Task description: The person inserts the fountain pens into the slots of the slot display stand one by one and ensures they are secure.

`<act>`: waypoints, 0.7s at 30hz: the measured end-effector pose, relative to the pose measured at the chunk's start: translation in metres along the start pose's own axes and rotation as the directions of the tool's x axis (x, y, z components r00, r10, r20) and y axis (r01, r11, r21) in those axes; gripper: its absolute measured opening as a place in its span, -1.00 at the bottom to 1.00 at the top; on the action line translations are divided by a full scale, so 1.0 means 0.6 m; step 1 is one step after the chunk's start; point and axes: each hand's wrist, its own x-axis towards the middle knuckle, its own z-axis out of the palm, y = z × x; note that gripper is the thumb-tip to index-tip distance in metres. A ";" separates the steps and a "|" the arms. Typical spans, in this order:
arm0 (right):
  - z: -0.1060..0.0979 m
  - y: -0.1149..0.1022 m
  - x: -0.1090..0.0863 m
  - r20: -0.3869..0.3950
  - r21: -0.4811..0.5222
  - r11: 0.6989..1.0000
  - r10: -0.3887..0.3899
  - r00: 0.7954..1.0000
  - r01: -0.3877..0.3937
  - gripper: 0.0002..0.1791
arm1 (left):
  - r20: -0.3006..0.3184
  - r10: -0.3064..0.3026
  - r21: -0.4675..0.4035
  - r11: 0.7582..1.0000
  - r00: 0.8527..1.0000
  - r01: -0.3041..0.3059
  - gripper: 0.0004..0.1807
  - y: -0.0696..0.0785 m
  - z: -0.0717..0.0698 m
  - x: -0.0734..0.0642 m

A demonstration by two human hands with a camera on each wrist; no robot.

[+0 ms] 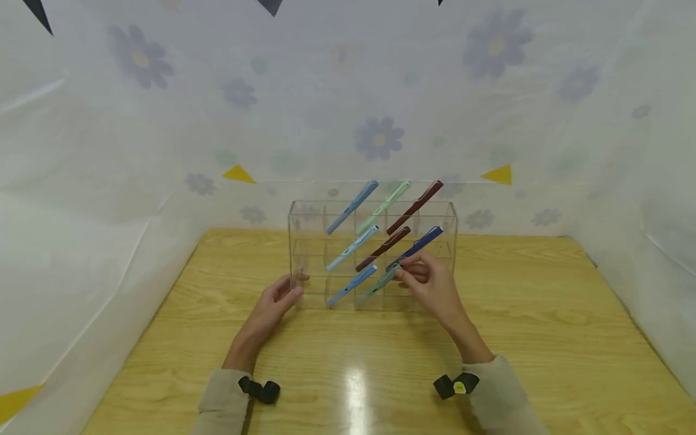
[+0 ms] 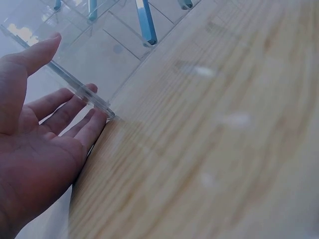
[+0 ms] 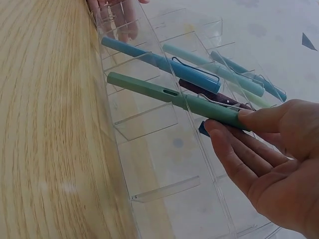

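Observation:
A clear plastic pen rack (image 1: 291,241) with three tiers stands on the table, slanted pens in its compartments. My right hand (image 1: 429,281) pinches the clip end of a green pen (image 3: 142,87) between thumb and fingertips. Its lower end lies at the bottom tier, just right of a blue pen (image 1: 350,286). Close above the hand leans a dark blue pen (image 1: 417,244). At the rack's left end, my left hand (image 2: 42,129) touches the side panel with its fingers, loosely extended, the thumb raised along the front.
The middle tier also bears a light blue pen (image 1: 352,248) and a dark red pen (image 1: 383,249). On the top tier lean another blue pen (image 1: 352,207), a pale green pen (image 1: 383,207) and a second dark red pen (image 1: 415,207). A flowered sheet (image 1: 326,90) hangs behind the wooden table (image 1: 337,356).

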 end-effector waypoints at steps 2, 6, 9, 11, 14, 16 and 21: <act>-0.002 -0.001 0.000 -0.001 -0.023 1.000 0.017 1.000 -0.017 -0.86 | 0.002 0.003 0.003 1.000 1.000 -0.003 -0.52 0.001 0.000 0.001; -0.006 -0.005 0.003 0.018 -0.125 0.992 0.004 1.000 -0.002 -0.90 | 0.002 0.010 -0.002 1.000 1.000 -0.010 -0.53 0.002 -0.002 0.003; -0.010 -0.006 0.006 0.045 -0.221 0.975 -0.027 0.999 0.036 -0.91 | -0.002 0.005 -0.008 1.000 1.000 -0.005 -0.52 0.000 -0.004 0.003; -0.013 -0.007 0.007 0.059 -0.265 0.963 -0.039 0.997 0.053 -0.91 | -0.001 0.003 -0.005 1.000 1.000 -0.003 -0.52 -0.002 -0.004 0.003; -0.018 -0.007 0.007 0.081 -0.300 0.952 -0.042 0.996 0.065 -0.90 | -0.001 -0.004 -0.007 1.000 1.000 0.004 -0.51 -0.003 -0.004 0.001; -0.023 -0.007 0.006 0.099 -0.313 0.947 -0.042 0.994 0.071 -0.89 | 0.001 -0.004 -0.001 1.000 1.000 0.004 -0.51 -0.003 -0.004 0.000; -0.042 -0.015 0.002 0.160 -0.338 0.938 -0.028 0.987 0.082 -0.84 | 0.006 0.000 -0.005 1.000 1.000 0.000 -0.51 -0.004 -0.001 0.000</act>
